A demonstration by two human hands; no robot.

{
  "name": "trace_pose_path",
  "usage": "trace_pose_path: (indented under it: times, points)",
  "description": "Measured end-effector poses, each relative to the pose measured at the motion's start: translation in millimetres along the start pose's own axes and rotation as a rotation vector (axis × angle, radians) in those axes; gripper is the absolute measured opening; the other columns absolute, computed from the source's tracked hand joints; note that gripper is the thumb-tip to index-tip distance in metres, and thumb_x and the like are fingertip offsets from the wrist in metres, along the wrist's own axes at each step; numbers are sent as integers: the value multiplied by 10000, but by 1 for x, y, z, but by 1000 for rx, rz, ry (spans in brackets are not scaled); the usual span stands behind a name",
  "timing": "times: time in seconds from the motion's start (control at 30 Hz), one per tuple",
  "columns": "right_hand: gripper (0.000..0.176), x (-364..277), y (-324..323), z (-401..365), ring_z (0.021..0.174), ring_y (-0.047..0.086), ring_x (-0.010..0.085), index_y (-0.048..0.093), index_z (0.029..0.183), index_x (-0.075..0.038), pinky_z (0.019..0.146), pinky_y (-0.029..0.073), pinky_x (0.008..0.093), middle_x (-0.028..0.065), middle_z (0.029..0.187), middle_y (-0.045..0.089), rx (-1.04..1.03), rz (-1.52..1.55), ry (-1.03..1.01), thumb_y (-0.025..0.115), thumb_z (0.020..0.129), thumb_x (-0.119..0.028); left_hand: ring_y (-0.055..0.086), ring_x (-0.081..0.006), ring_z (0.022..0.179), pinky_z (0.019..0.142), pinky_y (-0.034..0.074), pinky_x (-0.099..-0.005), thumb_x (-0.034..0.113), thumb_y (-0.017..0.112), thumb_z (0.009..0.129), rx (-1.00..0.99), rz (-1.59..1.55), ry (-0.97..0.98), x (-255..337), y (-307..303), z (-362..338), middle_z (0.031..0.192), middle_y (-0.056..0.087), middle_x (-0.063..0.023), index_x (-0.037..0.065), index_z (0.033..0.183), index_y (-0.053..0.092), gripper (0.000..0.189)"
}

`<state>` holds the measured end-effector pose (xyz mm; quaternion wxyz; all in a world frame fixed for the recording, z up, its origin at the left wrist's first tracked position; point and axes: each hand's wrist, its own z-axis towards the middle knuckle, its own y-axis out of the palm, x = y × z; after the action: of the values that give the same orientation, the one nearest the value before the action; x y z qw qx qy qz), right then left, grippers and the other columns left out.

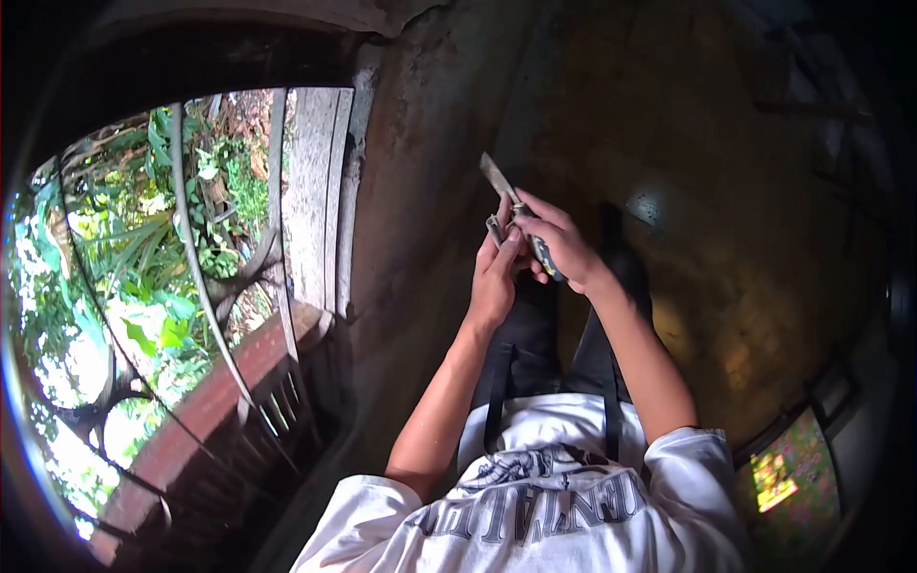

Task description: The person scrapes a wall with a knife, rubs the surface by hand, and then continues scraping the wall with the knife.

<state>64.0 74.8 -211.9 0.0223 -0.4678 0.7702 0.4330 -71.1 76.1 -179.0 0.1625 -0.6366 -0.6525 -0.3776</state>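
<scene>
My right hand [564, 241] is closed around the dark handle of a knife [496, 176], held out in front of my body. Its pale, flat blade points up and to the left, past my fingers. Close beside it, my left hand [498, 274] pinches a small, greyish, rod-like piece [494, 229] between thumb and fingers, just below the blade. The two hands meet at the knife's handle, and my fingers hide part of both things. What the rod-like piece is, I cannot tell.
On the left is a window with curved metal bars [196, 277] and a reddish sill [191, 430]; green plants [158, 239] grow outside. A dim brown floor [726, 286] lies ahead and right. A patterned cloth [793, 477] shows at the lower right.
</scene>
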Motion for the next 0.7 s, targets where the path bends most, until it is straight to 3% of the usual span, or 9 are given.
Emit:
trace_pose_path:
  times: [0.07,0.1,0.17,0.3,0.33,0.5,0.53,0.63,0.7]
  points:
    - [606,6,-9,28,562,540,108,326,1482,-118,394,423,241,51,828,578,-93,124,98,526,910,-144,524,-100,757,642,535,-286,224,449,968,36,28,-61,-7,-20,14,936,525,-20,108,1529,193,628]
    - [612,11,-14,40,561,539,108,331,1480,-129,396,423,243,51,829,577,-96,149,132,537,904,-145,531,-99,714,624,525,-274,196,448,946,102,46,-68,-10,-27,23,900,539,-19,99,1500,286,585]
    - [625,20,-21,69,560,535,108,343,1477,-149,402,424,247,50,832,574,-110,186,203,559,890,-149,575,-101,702,592,522,-261,147,443,950,103,113,-141,-24,-59,46,876,561,-37,39,1264,476,334]
    - [603,50,-32,129,564,521,99,397,1448,-158,429,427,245,25,787,565,31,242,272,550,865,-131,513,-62,630,515,431,-229,135,434,964,316,163,-240,-47,-76,96,785,547,6,42,1153,517,227]
    - [604,53,-34,142,577,521,99,397,1448,-150,436,424,247,23,784,565,54,232,233,546,862,-132,467,-43,579,485,360,-201,259,470,955,442,235,-181,-60,-77,108,716,507,42,97,1012,565,196]
    - [606,71,-41,207,635,520,110,405,1444,-131,477,415,266,27,791,570,293,105,12,528,851,-133,466,-25,639,514,330,-195,305,584,912,492,86,-306,-99,-122,156,779,512,64,140,1067,567,228]
    - [621,65,-47,214,795,518,81,398,1454,-152,579,421,249,20,910,572,248,143,82,537,849,-164,460,-19,643,516,322,-195,329,609,896,491,90,-313,-96,-117,162,778,505,73,155,1056,569,239]
    - [641,60,-58,240,769,522,90,375,1469,-145,578,435,267,35,907,565,155,141,84,538,849,-162,384,-24,507,459,286,-203,391,533,910,527,15,-361,-78,-101,179,708,461,104,209,965,561,192]
    - [639,41,-56,241,705,524,95,368,1473,-142,552,440,274,41,855,564,213,75,137,531,855,-149,386,-33,497,452,289,-209,390,527,907,417,-140,-369,-78,-115,190,705,468,101,209,977,562,197]
